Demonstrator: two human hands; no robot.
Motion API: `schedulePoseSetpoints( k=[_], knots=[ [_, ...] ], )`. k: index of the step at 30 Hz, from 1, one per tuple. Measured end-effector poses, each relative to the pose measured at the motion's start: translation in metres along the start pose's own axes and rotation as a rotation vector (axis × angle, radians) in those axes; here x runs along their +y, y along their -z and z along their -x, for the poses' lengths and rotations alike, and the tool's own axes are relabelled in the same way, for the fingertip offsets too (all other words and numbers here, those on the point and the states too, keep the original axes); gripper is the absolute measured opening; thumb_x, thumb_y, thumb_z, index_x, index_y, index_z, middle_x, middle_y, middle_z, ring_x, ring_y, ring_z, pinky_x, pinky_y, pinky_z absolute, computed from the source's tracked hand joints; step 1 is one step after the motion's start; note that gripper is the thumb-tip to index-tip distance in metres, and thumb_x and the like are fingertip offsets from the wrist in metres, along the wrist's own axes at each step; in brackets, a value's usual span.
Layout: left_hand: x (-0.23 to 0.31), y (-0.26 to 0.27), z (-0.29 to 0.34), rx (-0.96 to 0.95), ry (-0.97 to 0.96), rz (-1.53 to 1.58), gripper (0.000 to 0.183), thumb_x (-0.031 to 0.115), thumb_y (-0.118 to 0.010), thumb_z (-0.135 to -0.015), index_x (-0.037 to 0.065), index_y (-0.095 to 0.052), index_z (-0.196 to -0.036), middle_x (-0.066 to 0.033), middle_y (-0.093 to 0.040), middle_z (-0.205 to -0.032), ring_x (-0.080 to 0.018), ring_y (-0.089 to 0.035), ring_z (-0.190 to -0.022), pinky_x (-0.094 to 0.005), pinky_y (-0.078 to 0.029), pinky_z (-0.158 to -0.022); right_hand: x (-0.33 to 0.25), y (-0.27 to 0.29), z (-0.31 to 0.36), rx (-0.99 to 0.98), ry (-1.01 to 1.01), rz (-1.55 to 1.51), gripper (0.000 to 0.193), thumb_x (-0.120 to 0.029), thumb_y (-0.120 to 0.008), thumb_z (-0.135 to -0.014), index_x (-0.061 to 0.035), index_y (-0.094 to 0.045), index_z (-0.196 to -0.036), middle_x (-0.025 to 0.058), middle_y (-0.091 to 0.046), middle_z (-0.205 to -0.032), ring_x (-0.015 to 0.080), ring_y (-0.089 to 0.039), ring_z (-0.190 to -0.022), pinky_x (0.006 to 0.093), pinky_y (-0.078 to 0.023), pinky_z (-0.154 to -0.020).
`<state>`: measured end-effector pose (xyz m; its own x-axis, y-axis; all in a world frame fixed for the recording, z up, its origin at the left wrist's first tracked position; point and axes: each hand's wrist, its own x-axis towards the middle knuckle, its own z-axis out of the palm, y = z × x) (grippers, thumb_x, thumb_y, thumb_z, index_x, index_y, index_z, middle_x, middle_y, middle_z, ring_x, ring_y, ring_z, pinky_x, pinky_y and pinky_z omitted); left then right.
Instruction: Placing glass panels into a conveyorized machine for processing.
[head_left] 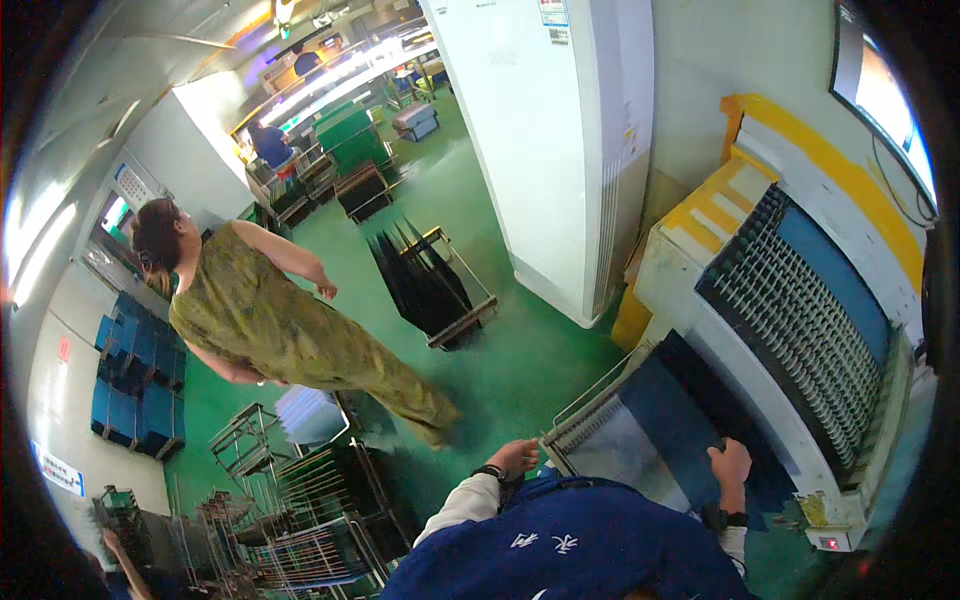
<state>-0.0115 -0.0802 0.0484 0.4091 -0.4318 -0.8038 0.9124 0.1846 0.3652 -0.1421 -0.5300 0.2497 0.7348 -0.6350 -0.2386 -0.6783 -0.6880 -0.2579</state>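
Observation:
At my front right stands a metal rack (592,412) of wire bars, with thin flat sheets standing in it. My left hand (515,457) is curled at the rack's near left corner and seems to grip its frame. A dark blue sheet (655,437) leans in the rack beside a paler, cloudy one (620,465). My right hand (730,465) is closed at the blue sheet's right edge, thumb on top, fingers partly hidden. Black sheets (715,390) lie behind it, towards the machine.
A roller conveyor machine (800,310) with yellow edges stands right, by a tall white cabinet (540,140). Another rack of black sheets (430,285) is on the green floor ahead. A person (290,310) in patterned olive clothes is left, near several racks (300,550).

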Motion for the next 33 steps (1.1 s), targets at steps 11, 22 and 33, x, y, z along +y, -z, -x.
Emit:
schedulePoseSetpoints(
  k=[11,22,33],
  knots=[
    [-0.004,0.016,-0.010,0.120,-0.062,-0.053,0.018,0.023,-0.057,-0.089,0.008,-0.049,-0.083,-0.0032,-0.048,-0.069,-0.0165,-0.049,-0.055,-0.0299,-0.040,-0.048,0.028,-0.035,-0.013,0.206,0.119,-0.001,0.041,-0.028,-0.074,-0.066,0.0001,-0.067,-0.096,0.0195,-0.066,-0.092,0.0355,-0.063,-0.091,0.0433,-0.048,-0.081],
    [-0.016,0.042,-0.020,0.026,-0.056,0.189,0.020,0.012,-0.045,-0.093,0.009,-0.043,-0.074,-0.0018,-0.039,-0.063,-0.0151,-0.039,-0.049,-0.0293,-0.030,-0.041,-0.001,-0.001,-0.002,0.012,0.017,0.007,0.041,-0.027,-0.075,-0.067,-0.0020,-0.067,-0.099,0.0188,-0.066,-0.096,0.0346,-0.062,-0.093,0.0417,-0.048,-0.082],
    [-0.014,0.030,-0.013,0.100,-0.074,0.112,0.016,0.013,-0.051,-0.092,0.006,-0.045,-0.078,-0.0043,-0.042,-0.068,-0.0172,-0.044,-0.053,-0.0295,-0.035,-0.043,0.016,-0.019,-0.005,0.118,0.057,-0.027,0.036,-0.026,-0.074,-0.066,-0.0015,-0.067,-0.092,0.0198,-0.066,-0.093,0.0353,-0.062,-0.091,0.0426,-0.048,-0.080]
  ],
)
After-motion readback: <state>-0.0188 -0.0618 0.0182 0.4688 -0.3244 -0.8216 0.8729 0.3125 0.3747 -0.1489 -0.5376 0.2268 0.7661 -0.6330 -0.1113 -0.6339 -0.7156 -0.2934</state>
